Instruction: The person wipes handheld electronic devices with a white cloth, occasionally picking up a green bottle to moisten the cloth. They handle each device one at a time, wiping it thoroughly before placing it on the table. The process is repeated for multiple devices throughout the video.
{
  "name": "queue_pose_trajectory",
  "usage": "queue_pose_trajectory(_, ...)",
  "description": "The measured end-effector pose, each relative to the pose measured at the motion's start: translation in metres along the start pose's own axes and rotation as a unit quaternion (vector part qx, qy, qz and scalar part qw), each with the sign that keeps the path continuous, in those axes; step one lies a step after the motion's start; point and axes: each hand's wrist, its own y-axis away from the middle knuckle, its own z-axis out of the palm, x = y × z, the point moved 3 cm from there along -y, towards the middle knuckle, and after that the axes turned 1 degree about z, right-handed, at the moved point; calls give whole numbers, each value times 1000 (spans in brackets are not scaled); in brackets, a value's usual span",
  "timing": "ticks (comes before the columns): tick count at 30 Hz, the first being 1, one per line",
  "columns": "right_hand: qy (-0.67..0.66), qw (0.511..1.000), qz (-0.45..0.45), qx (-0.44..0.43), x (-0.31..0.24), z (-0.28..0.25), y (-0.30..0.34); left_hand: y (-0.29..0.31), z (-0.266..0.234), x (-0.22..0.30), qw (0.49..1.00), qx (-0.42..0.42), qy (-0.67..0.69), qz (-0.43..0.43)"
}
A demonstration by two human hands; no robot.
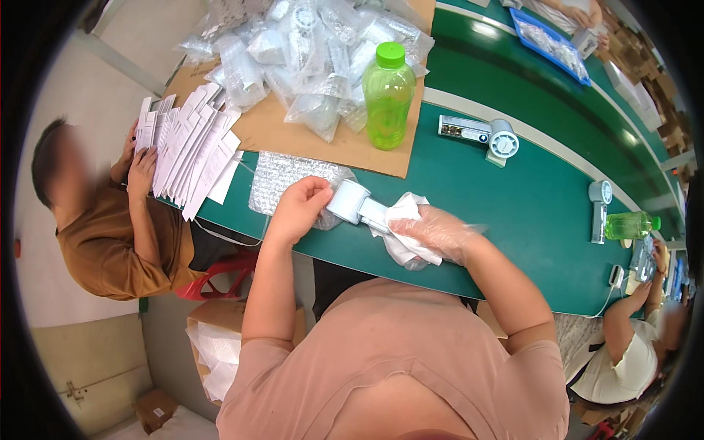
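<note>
In front of me lies a light blue device that looks like a handheld fan (349, 200), with a round head and a short handle, just above the green table. My left hand (299, 209) has its fingers closed at the head's left edge. A white cloth (408, 246) is wrapped about the handle, and my right hand (440, 233), in a clear plastic glove, grips cloth and handle together. Beneath my left hand and the fan's head is a bubble-wrap bag (275, 176).
Many bagged items (308, 59) are heaped on cardboard (268, 139), beside a green bottle (387, 99). Another fan (477, 132) lies farther right, and one more (600, 209) beyond it. A co-worker on the left handles folded papers (192, 147); another sits at right. A green conveyor (499, 66) runs behind.
</note>
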Motion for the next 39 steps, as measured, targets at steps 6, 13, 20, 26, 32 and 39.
queue_pose_trajectory(6,-111,993,-10,-38,6,14,-15,21,45,65,821,134,-445,330)
queue_pose_trajectory(13,-144,986,-80,11,25,30,-19,63,68,71,797,115,-350,478)
queue_pose_trajectory(20,-292,945,-119,-89,42,47,-17,42,47,17,928,226,-18,297)
queue_pose_trajectory(26,-481,850,-120,-180,32,52,-10,42,73,5,930,64,-155,328)
queue_pose_trajectory(32,-439,897,-47,-26,41,52,-14,52,82,34,954,190,-24,232)
queue_pose_trajectory(39,-424,900,-42,-91,31,39,2,56,84,54,925,58,-169,335)
